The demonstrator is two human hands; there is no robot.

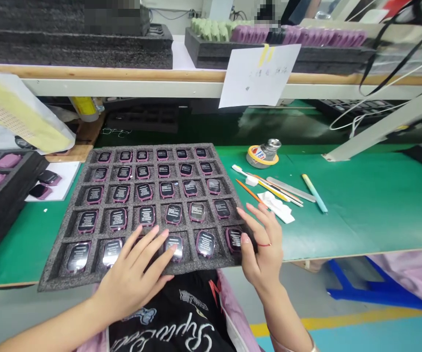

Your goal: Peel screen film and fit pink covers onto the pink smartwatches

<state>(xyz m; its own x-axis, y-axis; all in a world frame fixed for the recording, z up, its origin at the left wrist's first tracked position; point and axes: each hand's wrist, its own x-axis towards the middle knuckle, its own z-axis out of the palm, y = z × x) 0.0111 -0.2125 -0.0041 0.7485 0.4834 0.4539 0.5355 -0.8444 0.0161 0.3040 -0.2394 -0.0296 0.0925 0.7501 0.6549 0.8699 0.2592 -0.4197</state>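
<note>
Two bare hands are shown over a grey foam tray [52,278] of pink-framed black smartwatches [173,247] on a green table [361,215]: the left hand's [134,283] spread fingers are touching one watch; the right hand's [262,249] fingers are held wide at the tray's right corner, holding nothing.

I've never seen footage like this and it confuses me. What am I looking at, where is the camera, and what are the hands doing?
There's no machine here: this one view comes from a camera worn on a person's head, looking down at their own bare hands. A dark foam tray lies on a green work mat, with pink-rimmed smartwatches sitting in rows of separate slots. The left hand rests its fingertips on a watch in the nearest row, and the right hand touches the tray's near right corner. Neither hand clearly holds anything.
</note>
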